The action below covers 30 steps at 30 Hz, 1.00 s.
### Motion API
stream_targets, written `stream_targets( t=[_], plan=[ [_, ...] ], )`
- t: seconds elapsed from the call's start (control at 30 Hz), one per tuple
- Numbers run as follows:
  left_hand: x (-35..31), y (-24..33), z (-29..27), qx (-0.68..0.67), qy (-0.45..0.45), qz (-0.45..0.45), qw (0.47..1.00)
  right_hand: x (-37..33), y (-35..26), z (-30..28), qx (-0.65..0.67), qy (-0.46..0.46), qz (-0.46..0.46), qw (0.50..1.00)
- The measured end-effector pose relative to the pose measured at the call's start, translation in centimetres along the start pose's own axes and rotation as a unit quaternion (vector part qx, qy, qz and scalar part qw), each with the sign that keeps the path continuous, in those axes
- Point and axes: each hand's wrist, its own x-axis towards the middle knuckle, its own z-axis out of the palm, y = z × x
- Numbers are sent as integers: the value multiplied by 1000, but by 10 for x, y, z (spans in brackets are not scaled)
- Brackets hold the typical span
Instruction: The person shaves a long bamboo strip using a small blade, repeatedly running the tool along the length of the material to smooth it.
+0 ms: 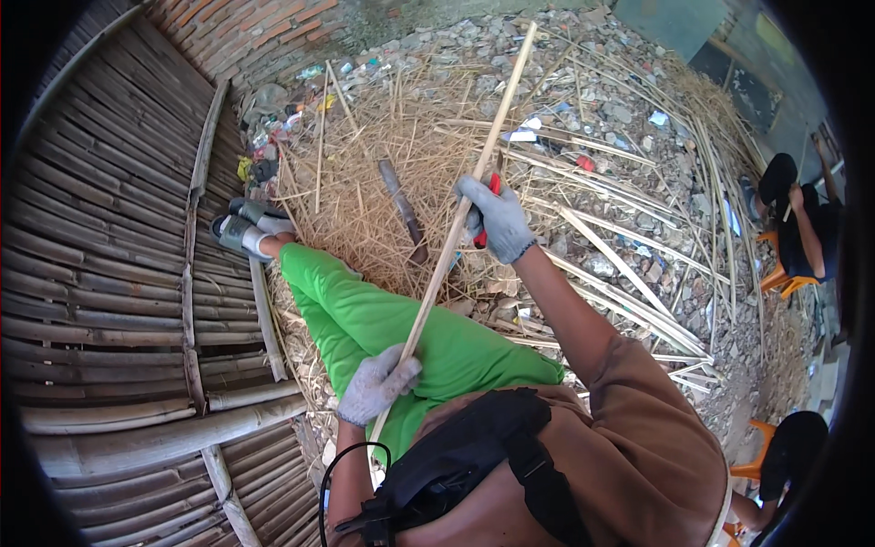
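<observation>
A long pale bamboo strip (443,266) runs slantwise across the view, from near my lap up toward the far rubble. Its lower part is gripped by my left hand (376,387), in a grey work glove, over the green trousers. My right hand (501,221), gloved too, is closed around a red-handled knife (480,239) beside the strip's middle. Only a little of the dark blade shows above the fingers, close to the strip's right side. The thumb lies over the strip.
Bamboo shavings (365,164) cover the ground, with a dark short stick (403,210) among them. Several split strips (629,305) lie on rubble at right. A bamboo slat wall (100,273) stands left, a brick wall (246,36) far. Two people sit on orange chairs (779,273) at right.
</observation>
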Motion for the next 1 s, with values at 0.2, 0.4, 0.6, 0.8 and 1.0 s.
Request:
stream_targets(
  t=[0.2,0.4,0.6,0.8,1.0],
  plan=[
    [-22,-35,-4,312,98,52,944,34,7,-41,3,199,-20,980],
    [-47,-91,-6,423,245,76,869,49,28,-110,-40,285,-31,957],
    [-86,-119,-35,180,108,-19,977,61,10,-173,73,263,-43,961],
    [-125,-120,-76,82,109,-57,989,106,-19,-225,-40,281,-99,954],
    [-131,-158,-110,410,224,56,882,129,-9,-252,-246,347,-110,898]
  ],
)
